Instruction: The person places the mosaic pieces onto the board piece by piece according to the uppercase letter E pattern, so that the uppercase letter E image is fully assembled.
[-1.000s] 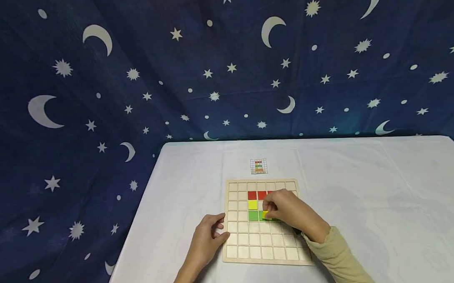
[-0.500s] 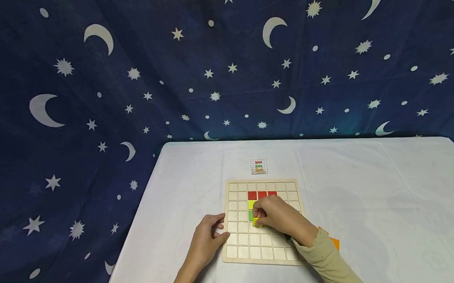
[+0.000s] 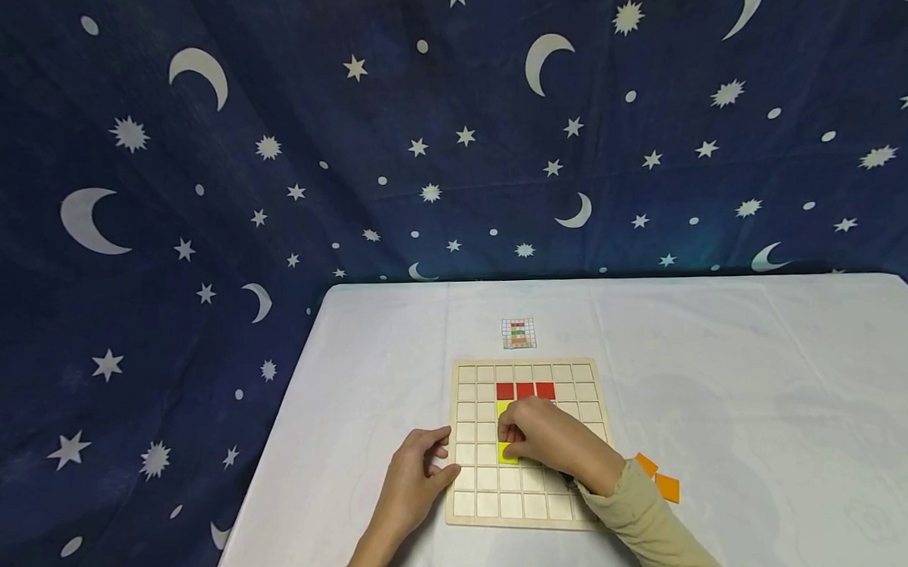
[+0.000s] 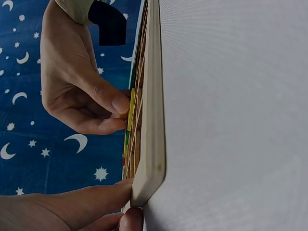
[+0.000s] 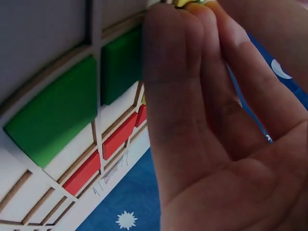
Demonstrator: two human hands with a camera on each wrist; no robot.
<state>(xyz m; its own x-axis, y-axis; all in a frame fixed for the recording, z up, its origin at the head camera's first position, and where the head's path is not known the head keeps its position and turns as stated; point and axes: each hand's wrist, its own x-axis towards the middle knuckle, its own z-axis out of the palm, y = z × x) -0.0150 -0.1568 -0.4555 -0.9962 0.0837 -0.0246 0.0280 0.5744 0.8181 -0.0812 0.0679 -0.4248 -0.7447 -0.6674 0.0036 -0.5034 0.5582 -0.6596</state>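
Note:
My right hand (image 3: 553, 443) pinches a yellow square tile (image 3: 508, 454) between thumb and fingers, low over a cell of the wooden grid board (image 3: 488, 505). Seen edge-on in the left wrist view, this yellow tile (image 4: 131, 108) sits tilted at the board's surface under the thumb. My left hand (image 3: 411, 477) rests its fingertips and thumb against the board's left edge. A row of red tiles (image 3: 525, 391) lies near the far side, with another yellow tile (image 3: 503, 408) below it, partly covered. Green tiles (image 5: 57, 113) show in the right wrist view; the hand hides them from the head view.
Orange tiles (image 3: 667, 488) lie on the white table (image 3: 765, 389) right of the board, partly behind the right sleeve. A small printed pattern card (image 3: 518, 333) lies beyond the board. A dark blue star-and-moon cloth (image 3: 448, 108) hangs behind the table.
My right hand has moved left and nearer with the yellow tile, from over the green row to the cell just below it. Orange tiles have come into sight. The left hand has stayed still.

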